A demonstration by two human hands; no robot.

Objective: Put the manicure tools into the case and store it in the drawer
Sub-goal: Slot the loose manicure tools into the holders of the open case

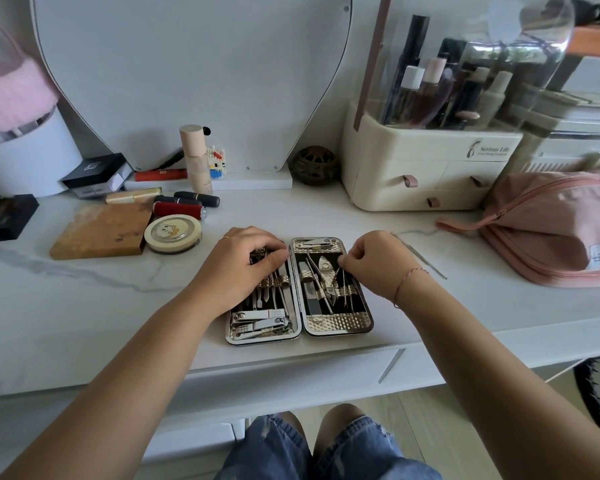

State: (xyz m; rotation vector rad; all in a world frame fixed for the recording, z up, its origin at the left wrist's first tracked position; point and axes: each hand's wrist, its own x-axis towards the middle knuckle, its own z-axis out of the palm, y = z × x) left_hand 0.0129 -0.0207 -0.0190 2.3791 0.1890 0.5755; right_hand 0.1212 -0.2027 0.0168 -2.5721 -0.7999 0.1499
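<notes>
Right hand [371,261] pinches a thin pick [344,285]; slide it straight under the case [336,323] strap. Left hand [246,261] fingers curl over tools [267,296], grip unclear.

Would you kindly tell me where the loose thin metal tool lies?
In the head view the thin tool lies on the tabletop right of the case, between the right hand and the pink pouch.
</notes>
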